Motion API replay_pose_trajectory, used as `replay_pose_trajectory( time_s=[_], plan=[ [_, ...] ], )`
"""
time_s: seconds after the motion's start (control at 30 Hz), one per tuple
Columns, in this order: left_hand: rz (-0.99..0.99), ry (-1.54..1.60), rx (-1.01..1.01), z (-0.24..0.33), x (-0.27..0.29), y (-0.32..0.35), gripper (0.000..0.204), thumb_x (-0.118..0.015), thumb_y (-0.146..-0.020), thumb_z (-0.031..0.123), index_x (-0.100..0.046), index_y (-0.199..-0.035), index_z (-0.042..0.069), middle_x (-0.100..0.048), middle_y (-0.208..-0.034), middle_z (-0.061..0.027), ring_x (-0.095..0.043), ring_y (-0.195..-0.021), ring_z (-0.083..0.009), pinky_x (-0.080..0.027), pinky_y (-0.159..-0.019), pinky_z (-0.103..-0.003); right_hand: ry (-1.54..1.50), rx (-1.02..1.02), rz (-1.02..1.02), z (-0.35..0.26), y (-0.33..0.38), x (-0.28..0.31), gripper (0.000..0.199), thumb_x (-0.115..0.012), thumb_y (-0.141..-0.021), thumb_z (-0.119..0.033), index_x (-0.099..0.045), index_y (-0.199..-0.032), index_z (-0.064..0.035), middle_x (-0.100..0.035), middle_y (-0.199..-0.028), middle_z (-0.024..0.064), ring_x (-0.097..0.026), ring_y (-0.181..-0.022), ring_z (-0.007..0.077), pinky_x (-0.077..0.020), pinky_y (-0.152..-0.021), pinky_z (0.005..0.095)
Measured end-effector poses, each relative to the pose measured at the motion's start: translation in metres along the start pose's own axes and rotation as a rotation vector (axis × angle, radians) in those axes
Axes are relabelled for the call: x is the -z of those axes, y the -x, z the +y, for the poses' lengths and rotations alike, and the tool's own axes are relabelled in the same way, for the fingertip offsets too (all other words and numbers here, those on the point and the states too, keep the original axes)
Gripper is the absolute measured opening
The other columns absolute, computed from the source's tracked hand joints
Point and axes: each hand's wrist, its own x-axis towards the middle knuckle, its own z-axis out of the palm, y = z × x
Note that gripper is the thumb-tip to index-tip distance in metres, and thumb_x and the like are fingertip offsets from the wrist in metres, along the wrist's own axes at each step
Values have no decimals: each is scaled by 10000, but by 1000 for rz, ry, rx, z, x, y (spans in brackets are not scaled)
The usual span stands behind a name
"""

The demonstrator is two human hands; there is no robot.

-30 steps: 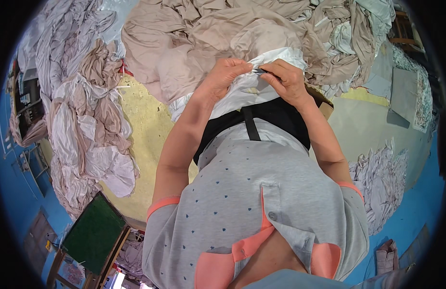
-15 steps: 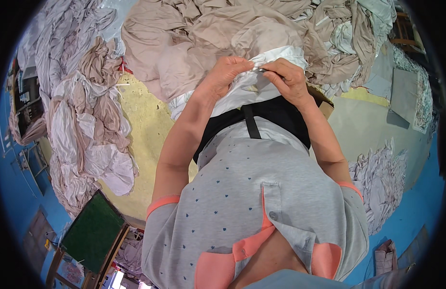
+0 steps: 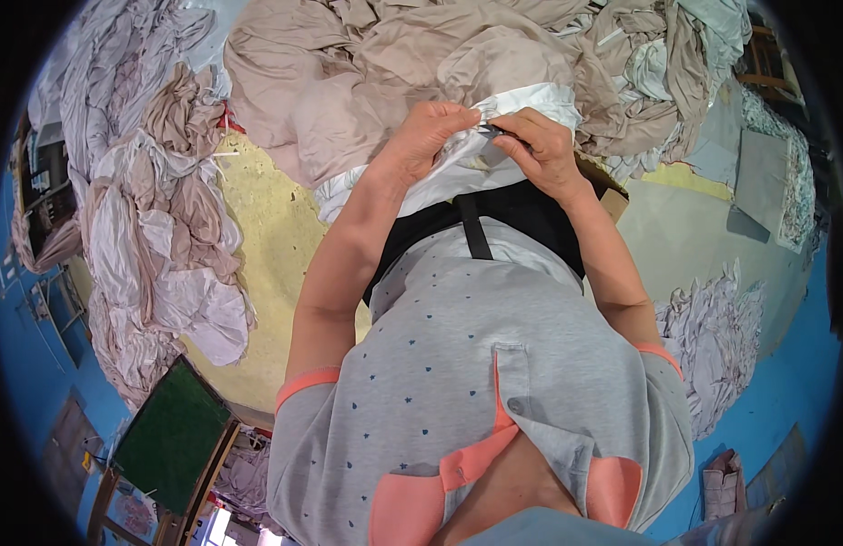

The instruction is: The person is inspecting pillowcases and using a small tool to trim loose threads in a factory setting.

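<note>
A large sheet of beige cloth (image 3: pixel 335 109) with a white part (image 3: pixel 435 193) is gathered over my lap and spreads away in front of me. My left hand (image 3: pixel 426 141) is closed, pinching a fold of the white fabric between thumb and fingertips. Close beside it on the right, my right hand (image 3: pixel 547 153) is closed on a small dark metal tool (image 3: pixel 488 129). The tool's tip meets the fabric at my left fingertips. Its exact kind is too small to make out, and my fingers hide most of it.
Heaps of crumpled beige and white cloth (image 3: pixel 162 237) lie at the left. Another pale pile (image 3: pixel 713 337) is on the right. A green-topped stool or table (image 3: pixel 171 437) stands at the lower left. Grey board (image 3: pixel 763 173) and blue floor (image 3: pixel 786 373) show at the right.
My hands stay together at the white fabric, with only a slight shift of the right fingers and the tool. The whole view has moved a little.
</note>
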Motion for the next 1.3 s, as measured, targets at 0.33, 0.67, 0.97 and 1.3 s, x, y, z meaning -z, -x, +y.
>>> replay_pose_trajectory(
  time_s=[0.33,0.67,0.97,1.3],
  plan=[
    [-11,-39,-1,-1,4,-1,195,-635,-902,152,-675,-946,-34,-676,-845,-50,-602,-709,-77,-485,-631,-225,11,-12,0,2,-1,-3,207,-723,-782,-162,-684,-960,-65,-616,-771,53,-582,-613,198,-460,-556,299],
    [-26,-58,8,-1,3,-2,214,-632,-905,168,-673,-953,-37,-675,-828,-48,-600,-672,-69,-480,-590,-206,31,2,-5,2,-2,-4,173,-728,-775,-146,-691,-926,-70,-606,-731,45,-576,-604,192,-456,-551,294],
    [-57,-134,7,13,10,13,146,-673,-862,116,-678,-910,-21,-648,-789,-8,-559,-658,-49,-439,-581,-202,-273,-122,-7,7,-18,3,337,-719,-783,-55,-624,-1106,-34,-617,-982,5,-508,-668,71,-402,-603,218],
    [57,-628,-18,39,67,71,138,-720,-778,87,-687,-824,-39,-603,-698,32,-497,-632,-32,-385,-565,-205,-380,-362,-256,26,-43,26,107,-692,-819,-64,-615,-768,-11,-533,-676,-58,-436,-666,30,-344,-610,192]
  ],
)
